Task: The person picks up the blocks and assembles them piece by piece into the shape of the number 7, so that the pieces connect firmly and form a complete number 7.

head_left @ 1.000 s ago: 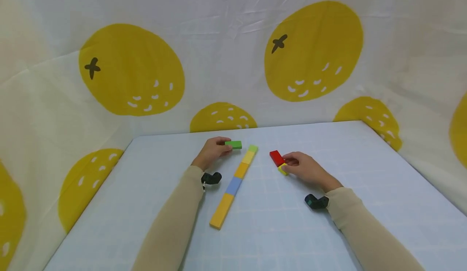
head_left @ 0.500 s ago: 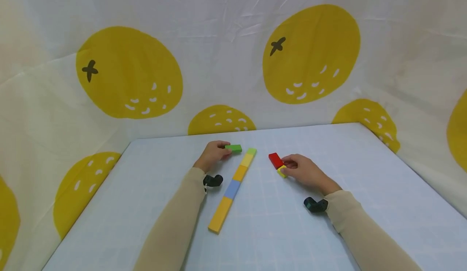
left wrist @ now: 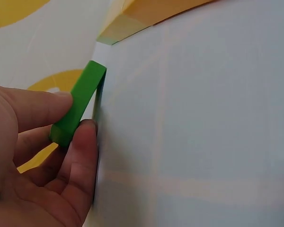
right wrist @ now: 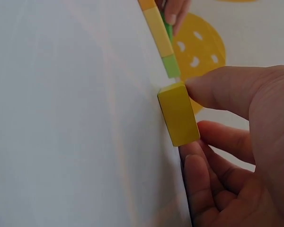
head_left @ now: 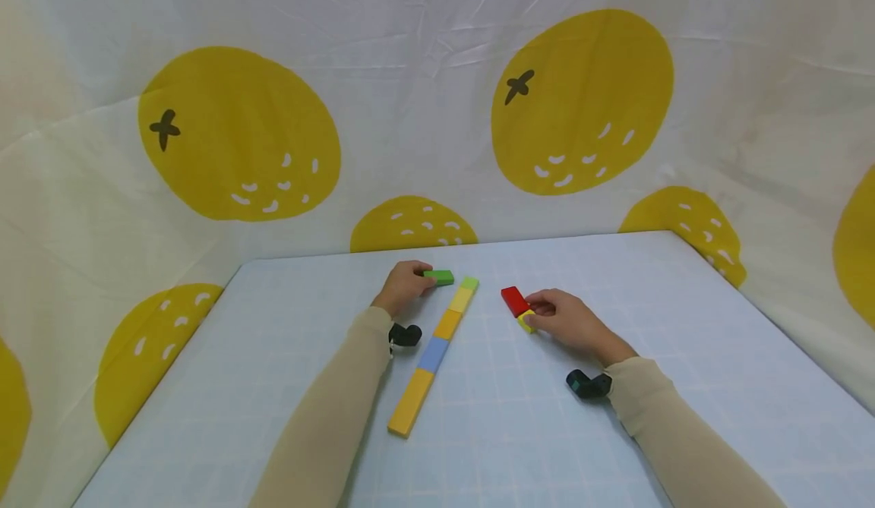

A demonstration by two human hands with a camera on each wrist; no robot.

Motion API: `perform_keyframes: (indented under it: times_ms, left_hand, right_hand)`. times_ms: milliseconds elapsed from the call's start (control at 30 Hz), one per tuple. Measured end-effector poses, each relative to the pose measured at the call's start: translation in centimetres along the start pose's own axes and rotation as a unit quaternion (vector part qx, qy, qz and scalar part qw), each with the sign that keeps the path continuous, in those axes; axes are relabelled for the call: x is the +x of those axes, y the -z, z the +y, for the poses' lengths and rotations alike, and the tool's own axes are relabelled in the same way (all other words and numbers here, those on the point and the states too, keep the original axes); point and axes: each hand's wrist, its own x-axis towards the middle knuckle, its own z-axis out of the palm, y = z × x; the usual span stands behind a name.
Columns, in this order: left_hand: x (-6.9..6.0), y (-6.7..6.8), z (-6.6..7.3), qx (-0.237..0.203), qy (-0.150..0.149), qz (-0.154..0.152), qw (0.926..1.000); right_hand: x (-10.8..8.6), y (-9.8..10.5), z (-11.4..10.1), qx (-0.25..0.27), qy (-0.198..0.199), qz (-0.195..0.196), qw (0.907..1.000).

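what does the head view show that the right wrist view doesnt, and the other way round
Only the head view: the red block, the blue block in the row, and both beige sleeves.
Only the right wrist view: no extra object, but a close look at one whole side of the yellow block.
Both: that block in the right hand, the left hand with the green block, and the light green block at the row's far end.

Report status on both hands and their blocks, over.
Left hand pinches green block. Right hand pinches yellow block, red block next to it. Row of blocks between the hands, possibly in the way.
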Motion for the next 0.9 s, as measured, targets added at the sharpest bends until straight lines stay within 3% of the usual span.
perform_keyframes:
  times_ms: [233, 533, 700, 900]
  left_hand:
    - [0.3, -0.2, 0.4, 0.02, 0.0, 0.004, 0.9998]
    - [0.7, -0.4, 1.3, 0.129, -0.021, 0.001, 0.9915]
    - [0.8, -0.7, 1.7, 0.137, -0.005, -0.008, 0.9906]
    - [1.0, -0.8, 2.0, 0.151, -0.023, -0.006, 0.9882]
  right_hand:
    - [0.0, 0.1, 0.0, -0.004, -0.004, 0.006, 1.0]
    - [0.1, -0.1, 0.0, -0.005, -0.008, 0.008, 0.9999]
    - [0.0, -0.2, 0.0, -0.003, -0.01, 0.006, 0.9999]
    - [-0.1, -0.1, -0.3, -0.003, -0.01, 0.009, 0.9999]
